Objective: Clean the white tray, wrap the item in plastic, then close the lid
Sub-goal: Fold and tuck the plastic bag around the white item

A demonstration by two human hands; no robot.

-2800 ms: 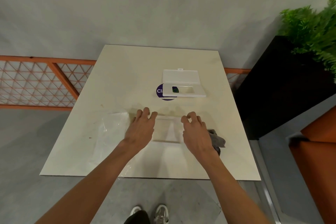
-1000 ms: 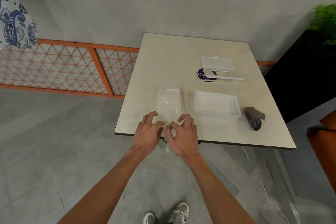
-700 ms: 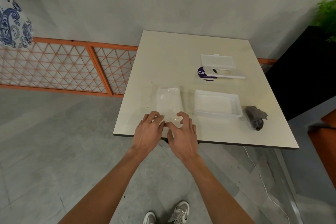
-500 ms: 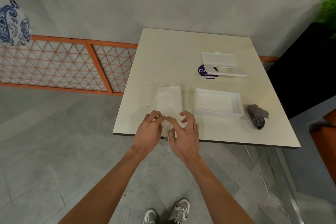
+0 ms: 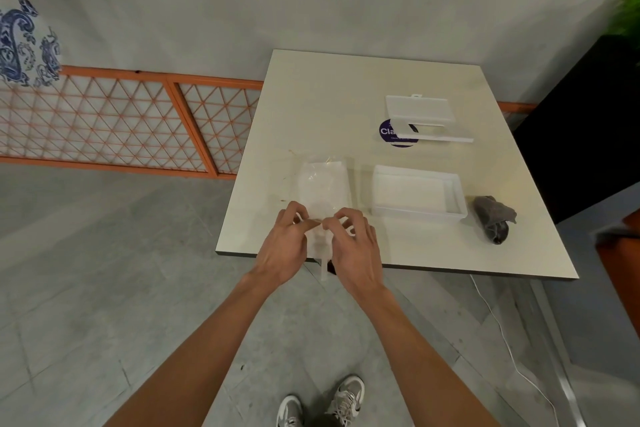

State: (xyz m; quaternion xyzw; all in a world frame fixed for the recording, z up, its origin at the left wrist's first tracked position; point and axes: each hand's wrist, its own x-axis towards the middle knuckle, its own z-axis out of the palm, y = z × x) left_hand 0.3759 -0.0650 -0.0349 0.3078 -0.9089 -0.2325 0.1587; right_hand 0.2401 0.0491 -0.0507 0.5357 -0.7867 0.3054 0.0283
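A clear plastic bag [image 5: 323, 184] lies flat near the table's front left edge, its near end hanging over the edge. My left hand [image 5: 284, 246] and my right hand [image 5: 353, 250] meet at that near end, and the fingertips of both pinch the plastic there. The white tray [image 5: 417, 192] sits to the right of the bag, nothing in it. Behind the tray stands a white box with its lid open [image 5: 422, 118], partly over a purple round sticker [image 5: 389, 132].
A crumpled grey cloth [image 5: 493, 218] lies right of the tray on the cream table [image 5: 346, 90]. An orange lattice fence [image 5: 121, 121] runs along the left. A black planter [image 5: 588, 121] stands at the right, and a white cable trails on the floor.
My view and both hands have shifted left from the tray to the plastic bag. Over the last second the fingertips closed together onto the bag's near end.
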